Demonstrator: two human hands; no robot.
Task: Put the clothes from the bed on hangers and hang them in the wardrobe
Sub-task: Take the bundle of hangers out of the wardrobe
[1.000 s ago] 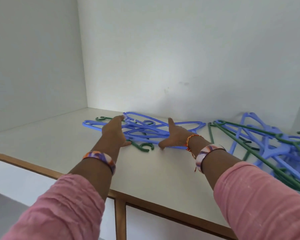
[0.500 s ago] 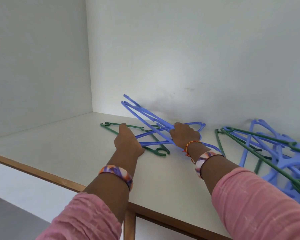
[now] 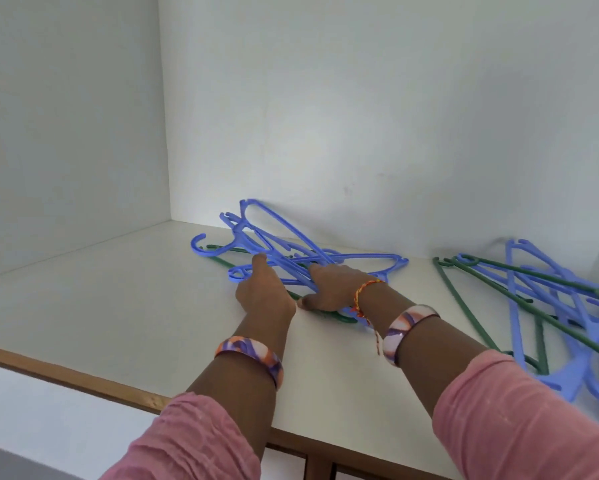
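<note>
Head view, both hands among blue hangers (image 3: pixel 291 258) on shelf (image 3: pixel 118 306), right hand (image 3: pixel 329 289) seemingly gripping, left hand (image 3: pixel 263 292) unclear.

We see one heap of hangers (image 3: pixel 291 251) on the shelf (image 3: pixel 118 306), near the back wall. A second heap (image 3: pixel 550 299) lies to its right

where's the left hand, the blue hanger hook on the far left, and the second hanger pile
left hand (image 3: pixel 264 295), head view, back of the hand
blue hanger hook (image 3: pixel 198 244), head view, curve of the hook
second hanger pile (image 3: pixel 547 299), head view, a blue bar
</note>
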